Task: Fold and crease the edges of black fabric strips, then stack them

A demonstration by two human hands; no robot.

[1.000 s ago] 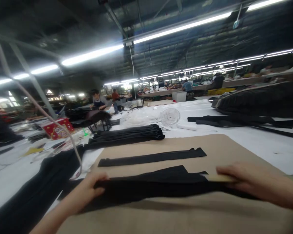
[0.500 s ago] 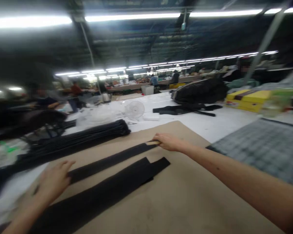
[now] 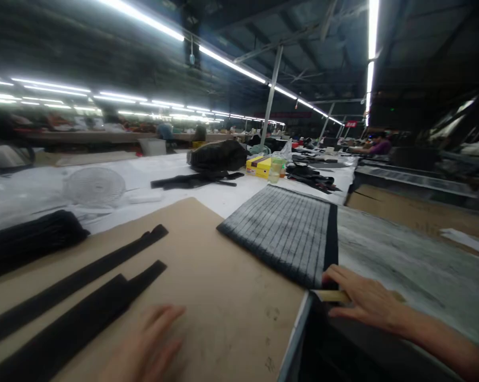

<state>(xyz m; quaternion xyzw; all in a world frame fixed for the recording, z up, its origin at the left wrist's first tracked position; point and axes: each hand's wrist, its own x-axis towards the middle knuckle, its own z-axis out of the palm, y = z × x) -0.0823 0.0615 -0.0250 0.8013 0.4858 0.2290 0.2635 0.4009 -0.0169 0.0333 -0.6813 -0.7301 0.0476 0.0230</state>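
Observation:
My right hand [image 3: 362, 297] is closed round a flat wooden stick [image 3: 332, 296], at the near right corner of a grey striped fabric stack [image 3: 279, 228] with a dark edge. Its fingertips touch that edge. Blurred by motion, my left hand [image 3: 147, 345] is over the brown board [image 3: 231, 302] with its fingers apart and nothing in them. On the board's left part lie a narrow black strip [image 3: 76, 276] and, nearer me, wider overlapping black strips [image 3: 72, 329].
Behind the board are a black bundle [image 3: 32, 239], a fan [image 3: 94, 187], black pieces [image 3: 195, 180], a dark heap [image 3: 217, 155], a yellow box [image 3: 258, 166] and a jar [image 3: 276, 170]. A person [image 3: 379, 144] is far back right.
The view has swung right. My right hand has left the narrow strip and moved to the striped stack, still holding the stick. My left hand has come off the strip.

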